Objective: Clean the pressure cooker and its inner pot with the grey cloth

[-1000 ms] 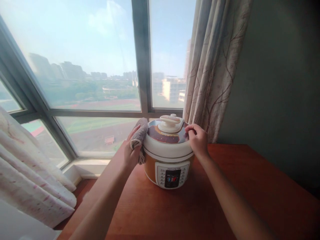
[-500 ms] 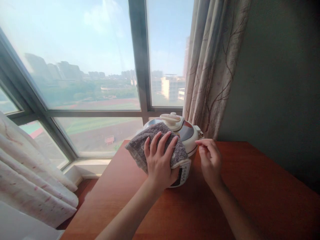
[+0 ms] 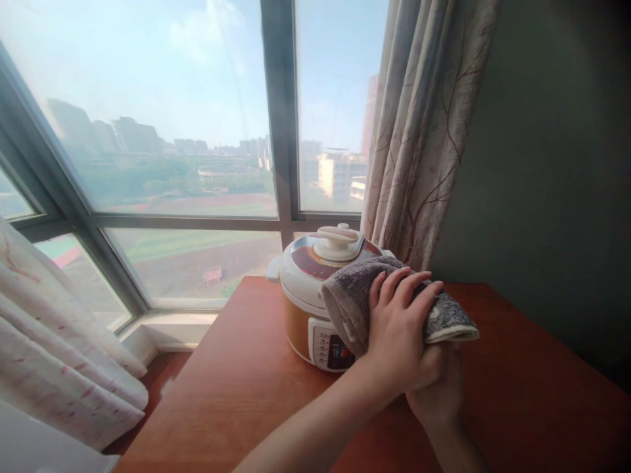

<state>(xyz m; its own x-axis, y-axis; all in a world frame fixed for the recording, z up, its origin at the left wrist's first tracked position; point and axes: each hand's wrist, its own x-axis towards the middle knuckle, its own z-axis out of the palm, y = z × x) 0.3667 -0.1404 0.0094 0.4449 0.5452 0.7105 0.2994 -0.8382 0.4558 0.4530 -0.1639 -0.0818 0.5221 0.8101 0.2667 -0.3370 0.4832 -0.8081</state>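
We had a round cooker (image 3: 296, 322) before us on the table (image 3: 231, 401), its lid (image 3: 308, 284) on, so the inside was hidden from us. A grey cloth (image 3: 348, 295) lay directly under the fingers of our left hand (image 3: 401, 335), in front of the cooker's right side; we could not tell whether it touched the cooker wall. Those fingers were parted and bent over the cloth, keeping hold of it. Our right hand (image 3: 441, 394) was just below, partly hidden by the cloth and the left hand; we could not tell how far open it was or whether it gripped anything. The cloth looked thick and fuzzy, folded, with a pale edge. The cooker had a tan body, a cream rim and a rounded cream handle (image 3: 338, 243) on top, and the table was smooth, reddish-brown and wood-like.
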